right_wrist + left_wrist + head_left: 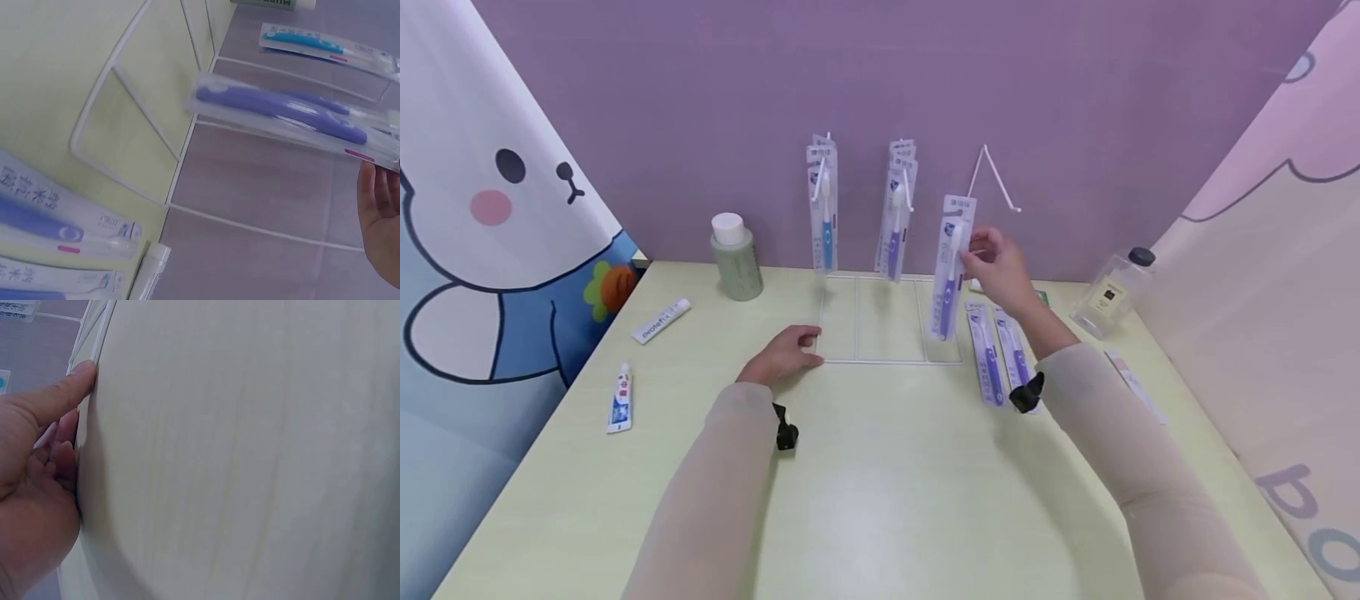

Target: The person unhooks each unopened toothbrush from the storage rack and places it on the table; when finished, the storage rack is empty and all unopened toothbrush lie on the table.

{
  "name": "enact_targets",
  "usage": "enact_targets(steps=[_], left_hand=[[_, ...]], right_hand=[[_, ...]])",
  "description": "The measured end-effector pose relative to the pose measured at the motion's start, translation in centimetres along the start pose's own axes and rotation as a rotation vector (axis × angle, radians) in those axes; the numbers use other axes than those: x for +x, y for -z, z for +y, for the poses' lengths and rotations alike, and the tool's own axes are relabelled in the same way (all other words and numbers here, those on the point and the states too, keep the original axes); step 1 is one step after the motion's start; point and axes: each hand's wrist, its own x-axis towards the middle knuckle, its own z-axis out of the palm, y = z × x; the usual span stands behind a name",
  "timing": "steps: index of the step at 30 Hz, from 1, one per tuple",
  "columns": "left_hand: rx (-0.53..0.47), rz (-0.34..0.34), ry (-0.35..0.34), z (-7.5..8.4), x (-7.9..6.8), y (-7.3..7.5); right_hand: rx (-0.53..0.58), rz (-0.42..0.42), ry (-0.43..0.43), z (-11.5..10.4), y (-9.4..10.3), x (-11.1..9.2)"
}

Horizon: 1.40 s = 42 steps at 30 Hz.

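Note:
In the head view my right hand [1000, 268] pinches the edge of a packaged purple toothbrush [947, 287], holding it upright before the right hook [1000, 179] of a white wire display rack [887, 362]. The right wrist view shows this toothbrush pack [275, 112] and part of the right hand [382, 219]. My left hand [786, 356] grips the rack's front left corner, its thumb [81, 372] against the wire. Packaged blue toothbrushes [826, 212] hang on the left hook, purple ones [897, 221] on the middle hook. Two purple packs [987, 358] lie below my right forearm.
A green bottle [739, 262] with a white cap stands at the back left. Two toothpaste tubes [661, 322] lie on the left. At the right are a clear black-capped bottle [1111, 293] and a flat narrow item [1137, 387]. A purple wall [737, 100] rises behind the table.

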Motion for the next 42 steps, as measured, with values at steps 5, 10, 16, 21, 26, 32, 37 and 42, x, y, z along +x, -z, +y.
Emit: enact_targets(steps=[5,10,16,21,26,32,37,42], left_hand=[[0.006,-0.001,-0.008,0.2,-0.1,0.3],[-0.003,-0.010,-0.015,0.3,-0.2,0.2],[-0.004,-0.009,-0.005,0.1,-0.1,0.1],[-0.007,-0.014,-0.004,0.1,0.3,0.1],[-0.015,-0.009,0.005,0.1,0.1,0.1],[-0.021,-0.002,0.017,0.3,-0.2,0.1],[-0.037,0.002,0.016,0.5,-0.3,0.2],[-0.051,0.001,0.015,0.3,-0.1,0.1]], right_hand=[[0.134,-0.040,-0.052,1.1,1.3,-0.4],[0.255,-0.087,-0.212,2.9,1.7,-1.7],[0.290,-0.221,-0.346,6.3,1.3,-4.1],[0.302,-0.324,-0.417,8.1,0.2,-6.6],[0.324,-0.382,-0.470,9.0,-0.9,-8.4],[0.299,-0.398,-0.529,9.9,-1.6,-10.0],[0.240,-0.385,-0.568,10.2,-2.1,-11.2],[0.163,-0.361,-0.613,10.3,-2.6,-12.1]])
